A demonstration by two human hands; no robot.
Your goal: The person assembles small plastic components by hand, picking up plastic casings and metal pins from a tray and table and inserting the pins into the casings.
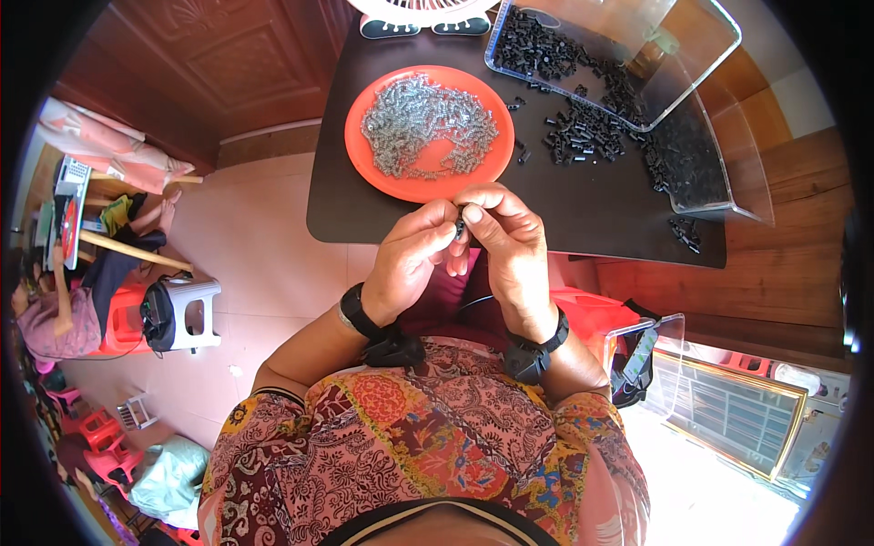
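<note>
My left hand (414,259) and my right hand (505,241) meet fingertip to fingertip just in front of the dark table's (601,214) near edge. Between them they pinch one small black part (460,227); most of it is hidden by my fingers. Just beyond my hands sits a round orange plate (364,146) heaped with several small silvery metal pieces (428,123). Further right, loose black plastic parts (587,136) lie scattered on the table and inside a clear plastic tray (701,45).
A white fan base (423,18) stands at the table's far edge. A second clear container (719,173) holds more black parts at the right. On the tiled floor to the left are a white stool (196,309), red stools and a seated person (55,309).
</note>
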